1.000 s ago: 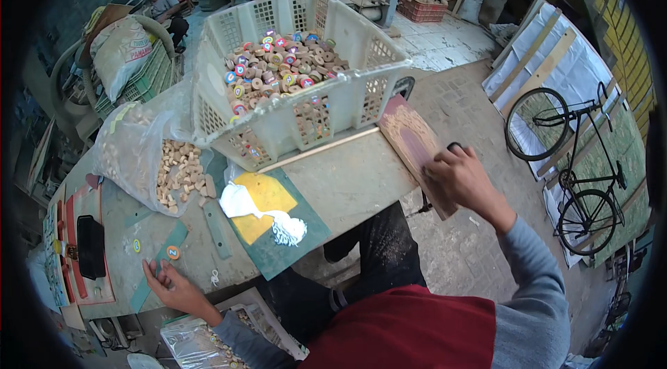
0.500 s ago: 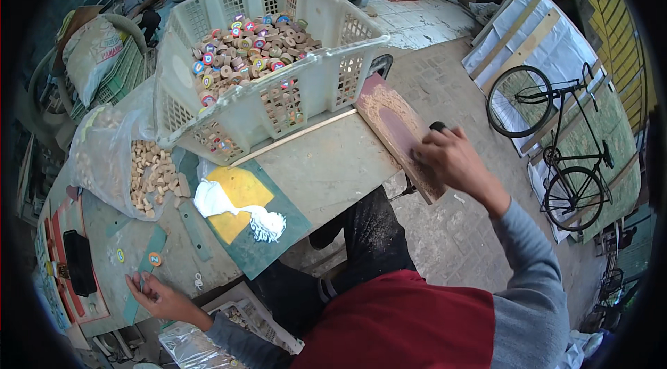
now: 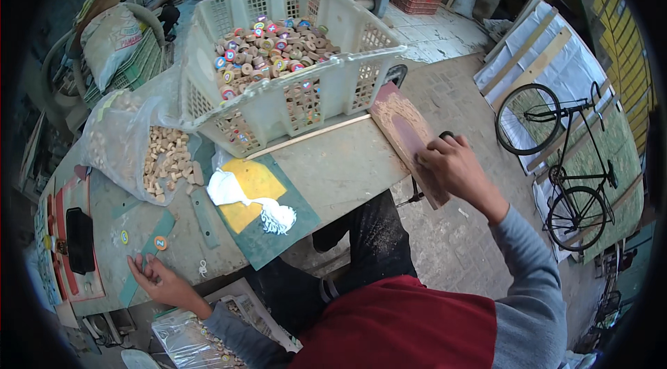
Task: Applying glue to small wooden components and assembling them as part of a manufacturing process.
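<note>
My right hand [image 3: 451,166] is closed at the sanding board [image 3: 401,119], a narrow plank with a dusty pinkish-purple surface. A small dark round piece [image 3: 447,135] sticks out at the top of its fingers; its full shape is hidden. My left hand [image 3: 163,282] rests at the near edge of the workbench, fingers apart, with nothing visible in it. Beside it lie a green strip [image 3: 150,256], an orange round disc [image 3: 160,242] and a yellow-green disc [image 3: 125,237].
A large pale plastic crate [image 3: 288,101] of wooden discs stands at the back. Left of it, a plastic bag [image 3: 114,150] spills small wooden blocks [image 3: 167,160]. A white cloth bundle [image 3: 253,202] lies on yellow and green sheets. A bicycle [image 3: 563,160] leans at the right.
The whole view has shifted slightly, moving the bench and crate right and down in the picture. My right hand stays on the sanding board, and my left hand remains at the bench edge.
</note>
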A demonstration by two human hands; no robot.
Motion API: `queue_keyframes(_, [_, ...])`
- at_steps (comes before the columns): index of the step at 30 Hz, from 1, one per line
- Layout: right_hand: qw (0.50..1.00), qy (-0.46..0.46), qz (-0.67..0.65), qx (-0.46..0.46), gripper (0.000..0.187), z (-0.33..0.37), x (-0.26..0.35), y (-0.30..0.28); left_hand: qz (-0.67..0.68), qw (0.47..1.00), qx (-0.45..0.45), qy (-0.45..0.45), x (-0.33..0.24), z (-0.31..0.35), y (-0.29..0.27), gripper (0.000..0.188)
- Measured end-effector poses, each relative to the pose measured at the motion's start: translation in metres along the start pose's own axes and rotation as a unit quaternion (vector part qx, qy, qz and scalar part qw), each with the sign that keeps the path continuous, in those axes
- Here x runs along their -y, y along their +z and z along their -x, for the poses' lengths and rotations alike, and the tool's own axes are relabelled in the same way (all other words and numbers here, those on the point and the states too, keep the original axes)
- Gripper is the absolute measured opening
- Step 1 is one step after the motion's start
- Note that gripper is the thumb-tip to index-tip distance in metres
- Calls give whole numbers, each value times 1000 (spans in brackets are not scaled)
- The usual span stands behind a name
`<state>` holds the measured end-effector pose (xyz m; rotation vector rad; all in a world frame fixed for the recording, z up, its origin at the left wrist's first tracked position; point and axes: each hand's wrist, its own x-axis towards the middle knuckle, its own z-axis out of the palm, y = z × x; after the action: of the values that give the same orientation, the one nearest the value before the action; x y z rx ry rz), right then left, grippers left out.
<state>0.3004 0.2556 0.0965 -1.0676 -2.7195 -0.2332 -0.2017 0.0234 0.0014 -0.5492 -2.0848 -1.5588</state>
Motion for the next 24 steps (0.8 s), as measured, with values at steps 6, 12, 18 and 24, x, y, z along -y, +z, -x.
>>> queue_keyframes(6, [997, 35, 43, -50, 14, -63, -15, 22, 147, 989, 10, 34, 8, -5, -13, 43])
queue_keyframes(12, [996, 36, -9, 81, 23, -49, -32, 6, 176, 982, -48, -40, -15, 8, -29, 44])
queue_keyframes(18, [874, 200, -443, 22, 28, -19, -14, -34, 170, 984, -53, -15, -49, 21, -54, 38])
queue_keyframes(24, [483, 132, -864, 45, 39, -47, 65, -4, 263, 899, 274, 219, -156, 61, -19, 25])
